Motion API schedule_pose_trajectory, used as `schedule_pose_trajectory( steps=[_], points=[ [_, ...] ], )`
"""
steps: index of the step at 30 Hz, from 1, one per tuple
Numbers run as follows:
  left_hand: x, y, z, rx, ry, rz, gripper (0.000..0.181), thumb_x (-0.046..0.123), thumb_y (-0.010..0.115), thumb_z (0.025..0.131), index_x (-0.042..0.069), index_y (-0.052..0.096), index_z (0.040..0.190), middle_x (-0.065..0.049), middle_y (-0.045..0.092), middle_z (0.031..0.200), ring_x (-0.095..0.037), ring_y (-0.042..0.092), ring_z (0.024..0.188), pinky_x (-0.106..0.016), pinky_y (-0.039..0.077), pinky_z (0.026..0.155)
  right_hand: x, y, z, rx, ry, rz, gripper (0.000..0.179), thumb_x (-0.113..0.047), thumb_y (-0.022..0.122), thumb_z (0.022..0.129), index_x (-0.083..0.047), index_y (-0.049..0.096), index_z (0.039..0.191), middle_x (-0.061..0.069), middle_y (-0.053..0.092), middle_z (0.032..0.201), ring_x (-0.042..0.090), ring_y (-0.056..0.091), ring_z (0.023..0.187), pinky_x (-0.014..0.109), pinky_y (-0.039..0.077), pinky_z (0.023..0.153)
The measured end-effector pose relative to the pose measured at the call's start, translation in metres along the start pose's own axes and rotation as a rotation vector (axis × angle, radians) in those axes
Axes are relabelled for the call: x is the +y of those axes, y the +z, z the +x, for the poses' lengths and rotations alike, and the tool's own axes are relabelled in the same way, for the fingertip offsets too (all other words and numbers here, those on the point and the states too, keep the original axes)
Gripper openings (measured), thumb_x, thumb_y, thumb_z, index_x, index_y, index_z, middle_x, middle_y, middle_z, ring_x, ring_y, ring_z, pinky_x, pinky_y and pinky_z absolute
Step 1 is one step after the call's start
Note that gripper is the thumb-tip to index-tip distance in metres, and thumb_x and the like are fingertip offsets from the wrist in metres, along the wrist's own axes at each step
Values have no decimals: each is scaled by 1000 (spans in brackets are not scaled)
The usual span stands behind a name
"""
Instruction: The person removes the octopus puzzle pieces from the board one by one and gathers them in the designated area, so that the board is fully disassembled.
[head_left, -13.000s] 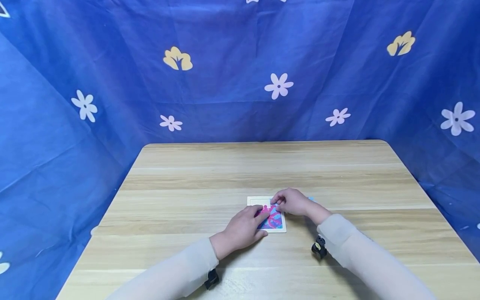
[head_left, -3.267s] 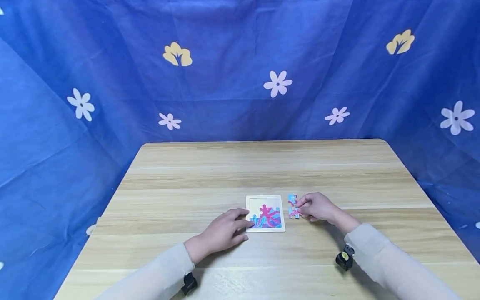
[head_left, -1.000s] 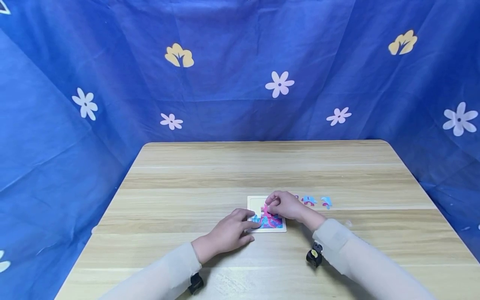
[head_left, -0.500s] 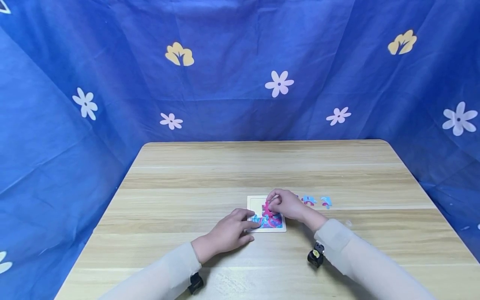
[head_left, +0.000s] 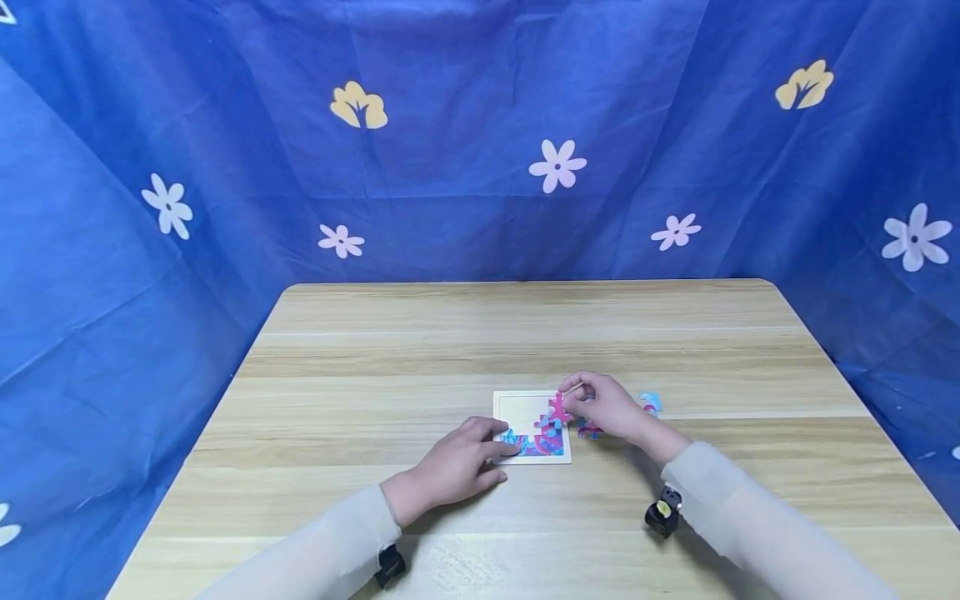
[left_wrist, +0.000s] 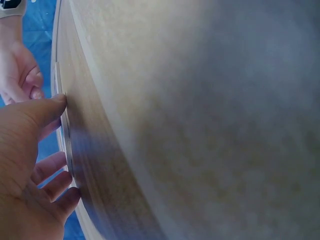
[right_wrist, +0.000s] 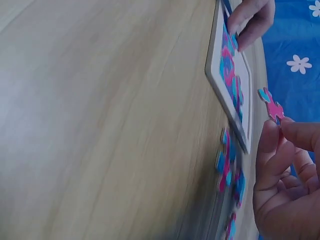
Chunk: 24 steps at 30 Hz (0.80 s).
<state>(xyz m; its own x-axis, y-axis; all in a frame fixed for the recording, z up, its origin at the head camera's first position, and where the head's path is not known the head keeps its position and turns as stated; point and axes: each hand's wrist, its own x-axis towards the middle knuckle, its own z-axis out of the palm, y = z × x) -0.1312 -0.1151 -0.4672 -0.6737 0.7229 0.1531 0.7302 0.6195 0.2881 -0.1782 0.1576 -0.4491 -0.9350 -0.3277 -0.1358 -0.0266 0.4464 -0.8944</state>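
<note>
My right hand (head_left: 603,407) pinches a pink and blue jigsaw puzzle piece (head_left: 557,409) between thumb and fingertips, raised at the right side of a square pale puzzle tray (head_left: 566,459). In the right wrist view the piece (right_wrist: 273,106) stands upright, clear of the tray. Blue, purple and pink pieces (head_left: 536,445) fill the tray's lower part, and its upper left part shows bare. My left hand (head_left: 459,462) rests with loosely extended fingers on the tray's left side; in the left wrist view its thumb (left_wrist: 56,102) touches the tray edge.
Several loose puzzle pieces (right_wrist: 226,162) lie on the table beside the tray, partly hidden under the right hand in the head view. One loose piece (head_left: 650,403) lies farther right. A wooden table (head_left: 375,358) ends at a blue flowered cloth (head_left: 450,167).
Over the last half second my right hand has lifted the pink piece from the tray's middle and shifted right with it. My left hand has stayed on the tray's left side.
</note>
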Motion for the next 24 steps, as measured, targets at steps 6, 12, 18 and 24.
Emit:
schedule_pose_trajectory(
  steps=[6,12,18,24],
  points=[
    [-3,1,-1,8,6,7,38,35,70,86,17,68,119,-11,54,129,-27,47,121,-40,41,101,12,-12,-6,-4,12,8,23,-11,65,90,-4,60,111,5,63,90,21,60,75,30,50,61],
    [-5,2,-1,14,13,5,37,35,70,86,17,68,119,-11,54,129,-27,47,121,-40,41,100,24,-22,-17,18,42,36,22,-8,65,89,-1,60,109,8,61,89,19,55,68,25,47,51],
    [-7,5,-1,44,33,14,37,33,71,85,17,69,118,-11,55,128,-26,49,119,-40,43,99,33,-31,-27,43,50,33,23,-5,65,88,1,60,109,8,62,88,16,53,63,22,43,48],
    [-7,5,-1,39,27,10,37,34,71,85,18,69,118,-11,54,128,-26,48,120,-40,42,100,40,-37,-36,34,56,58,24,-2,64,87,5,59,109,9,62,86,10,44,53,18,36,43]
  ],
)
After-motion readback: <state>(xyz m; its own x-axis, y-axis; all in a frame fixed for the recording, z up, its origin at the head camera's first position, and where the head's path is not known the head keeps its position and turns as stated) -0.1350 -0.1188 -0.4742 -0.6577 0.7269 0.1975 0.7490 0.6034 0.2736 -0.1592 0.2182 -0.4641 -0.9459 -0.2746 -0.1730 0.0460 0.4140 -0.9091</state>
